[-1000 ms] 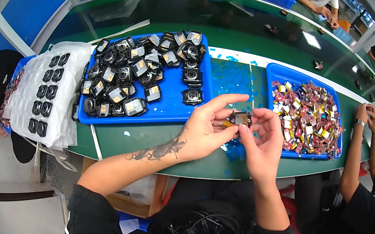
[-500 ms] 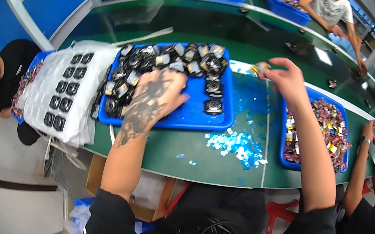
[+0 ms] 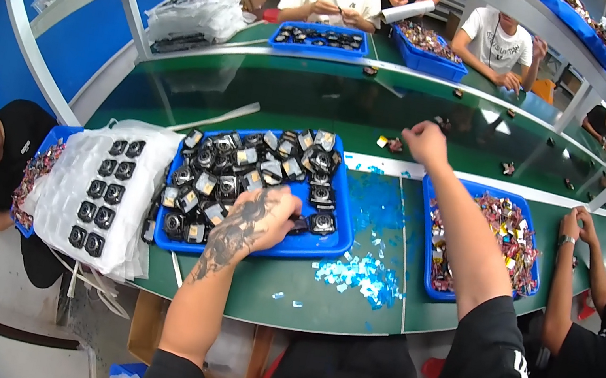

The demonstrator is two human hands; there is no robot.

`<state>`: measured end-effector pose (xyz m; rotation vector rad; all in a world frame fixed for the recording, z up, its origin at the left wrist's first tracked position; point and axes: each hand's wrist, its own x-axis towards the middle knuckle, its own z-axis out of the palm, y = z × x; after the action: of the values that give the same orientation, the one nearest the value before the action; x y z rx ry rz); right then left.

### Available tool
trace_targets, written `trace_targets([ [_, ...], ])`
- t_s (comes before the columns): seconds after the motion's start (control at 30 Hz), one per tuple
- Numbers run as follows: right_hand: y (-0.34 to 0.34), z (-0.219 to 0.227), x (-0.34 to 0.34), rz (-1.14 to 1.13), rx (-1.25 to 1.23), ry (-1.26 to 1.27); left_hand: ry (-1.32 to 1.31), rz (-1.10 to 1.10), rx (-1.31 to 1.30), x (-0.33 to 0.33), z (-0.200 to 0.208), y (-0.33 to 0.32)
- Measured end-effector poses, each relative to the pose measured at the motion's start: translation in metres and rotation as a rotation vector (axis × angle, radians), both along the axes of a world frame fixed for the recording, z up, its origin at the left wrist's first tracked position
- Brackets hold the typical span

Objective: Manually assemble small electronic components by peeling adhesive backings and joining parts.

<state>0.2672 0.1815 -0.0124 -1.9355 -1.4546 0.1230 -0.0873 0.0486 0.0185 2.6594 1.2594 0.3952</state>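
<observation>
My left hand (image 3: 264, 217) is over the blue tray (image 3: 347, 236), fingers curled round a small black module (image 3: 299, 226), partly hidden by the hand. Several more black modules (image 3: 232, 157) fill the tray, many with round lens-like centres or silvery squares. A short row of them lines its right side. My right hand (image 3: 424, 143) reaches over the green belt (image 3: 292, 107) with its fingers drawn in; nothing shows between them. Just left of its fingertips, a small part with yellow and reddish bits (image 3: 389, 143) lies on the belt.
White plastic trays (image 3: 71, 182) holding black modules are stacked at left. Blue and white scraps (image 3: 368, 280) litter the green table. A blue bin (image 3: 533, 296) of small reddish parts stands at right. A co-worker's hands (image 3: 573, 226) are beyond it; others sit across the belt.
The view has tilted up. My right hand has moved forward over the belt, and the yellow-marked part it held now lies on the belt. My left hand stays at the tray.
</observation>
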Motion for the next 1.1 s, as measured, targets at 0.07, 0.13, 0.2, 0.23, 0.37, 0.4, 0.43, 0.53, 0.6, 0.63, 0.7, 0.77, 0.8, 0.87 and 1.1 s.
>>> trace_targets([
  [0.07, -0.009, 0.015, 0.005, 0.064, 0.091, 0.029, -0.195, -0.058, -0.023, 0.003, -0.006, 0.01],
  [0.13, -0.035, 0.032, 0.015, 0.075, 0.082, 0.051, -0.329, 0.016, -0.251, 0.017, 0.008, 0.01],
  [0.2, -0.061, 0.044, 0.012, 0.209, 0.011, -0.012, -0.622, -0.013, -0.466, 0.023, -0.002, 0.012],
  [0.23, -0.075, 0.046, 0.017, 0.206, 0.005, -0.018, -0.773, -0.035, -0.564, 0.029, -0.006, 0.012],
  [0.37, -0.133, 0.053, 0.041, 0.413, -0.173, -0.284, -1.127, -0.135, -1.016, 0.054, 0.0, -0.008],
  [0.4, -0.143, 0.055, 0.042, 0.419, -0.269, -0.31, -1.144, -0.151, -1.063, 0.057, -0.006, -0.009],
  [0.43, -0.15, 0.059, 0.042, 0.414, -0.272, -0.304, -1.137, -0.152, -1.069, 0.06, -0.005, -0.012],
  [0.53, -0.169, 0.071, 0.032, 0.46, -0.272, -0.339, -1.144, -0.047, -1.183, 0.064, -0.007, -0.017],
  [0.6, -0.178, 0.067, 0.021, 0.583, -0.288, -0.368, -1.147, -0.031, -1.186, 0.066, -0.01, -0.018],
  [0.63, -0.18, 0.06, 0.02, 0.621, -0.297, -0.433, -1.154, -0.023, -1.185, 0.068, -0.01, -0.017],
  [0.7, -0.185, 0.053, 0.016, 0.591, -0.357, -0.458, -1.138, -0.028, -1.2, 0.071, -0.01, -0.016],
  [0.77, -0.185, 0.049, 0.014, 0.588, -0.168, -0.46, -1.179, -0.024, -1.186, 0.068, -0.009, -0.018],
  [0.8, -0.19, 0.053, 0.015, 0.515, -0.064, -0.378, -1.18, -0.022, -1.182, 0.066, -0.006, -0.02],
  [0.87, -0.2, 0.064, 0.006, 0.358, -0.007, -0.004, -1.265, -0.097, -1.152, 0.065, -0.004, -0.025],
  [1.1, -0.239, 0.058, -0.066, 0.556, 0.093, 0.862, -1.017, -0.226, -0.866, 0.072, -0.007, -0.035],
])
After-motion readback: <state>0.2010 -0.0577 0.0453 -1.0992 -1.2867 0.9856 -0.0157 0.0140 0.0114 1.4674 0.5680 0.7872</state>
